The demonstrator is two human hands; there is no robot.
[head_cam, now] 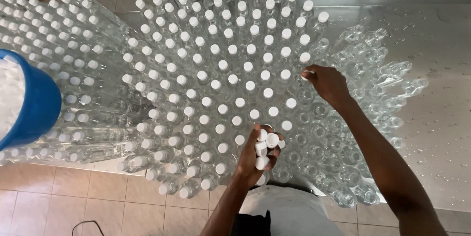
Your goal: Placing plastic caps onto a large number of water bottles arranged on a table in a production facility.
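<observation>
Most bottles [211, 69] on the table [441, 118] are capped; the right-hand group [338, 138] is open. Left hand [255, 155] grips spare caps [267, 145]; right hand [326, 83] pinches one cap [307, 74] onto a bottle.

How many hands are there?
2. The left hand holds a bunch of white caps near the front; the right hand touches a cap among the clear bottles farther back.

The 1 head-worn camera looked steeply down from close above at a wet steel table [441, 133] packed with clear plastic white-capped bottles [211, 69], the wearer's forearms entering from the bottom edge.
</observation>
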